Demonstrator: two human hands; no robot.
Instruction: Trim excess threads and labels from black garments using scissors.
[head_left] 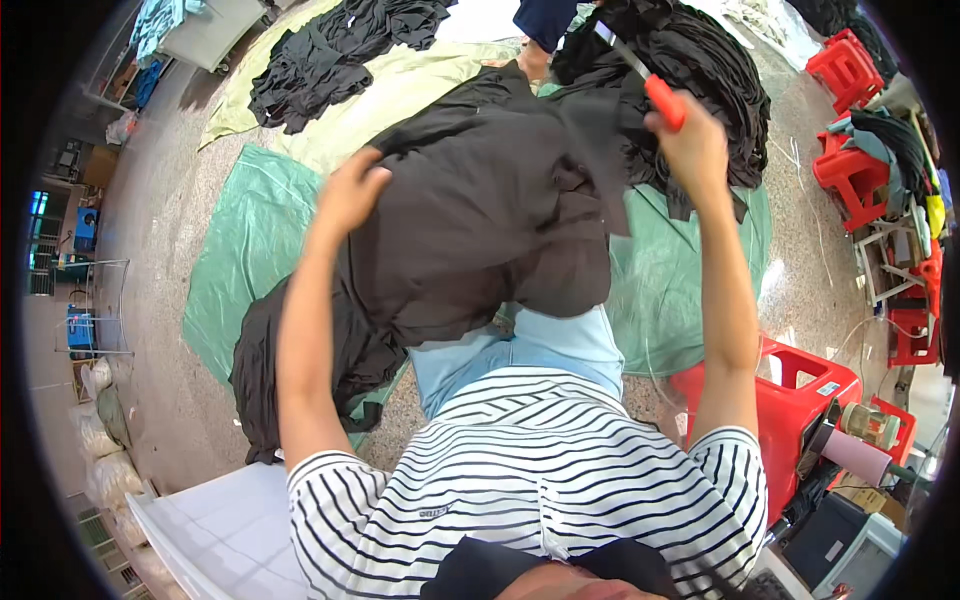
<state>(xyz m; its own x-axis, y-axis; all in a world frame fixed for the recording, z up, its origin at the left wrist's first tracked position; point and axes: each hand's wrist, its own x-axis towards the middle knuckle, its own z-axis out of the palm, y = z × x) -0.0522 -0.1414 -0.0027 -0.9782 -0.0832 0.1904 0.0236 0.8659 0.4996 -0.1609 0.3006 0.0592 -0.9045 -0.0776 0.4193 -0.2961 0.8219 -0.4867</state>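
Observation:
A large black garment (480, 220) is spread over my lap and knees. My left hand (350, 190) grips its left edge and lifts it. My right hand (690, 140) is raised at the garment's upper right and is closed on a red-handled cutting tool (663, 100), whose thin metal blade points up and left over a heap of black cloth (700, 70). More black fabric (300, 370) hangs down beside my left leg onto the floor.
Green plastic sheets (240, 250) cover the speckled floor. Another pile of black cloth (330, 55) lies on a pale yellow sheet at the back left. Red plastic stools (800, 390) stand to my right and far right. A white surface (220, 530) is at the lower left.

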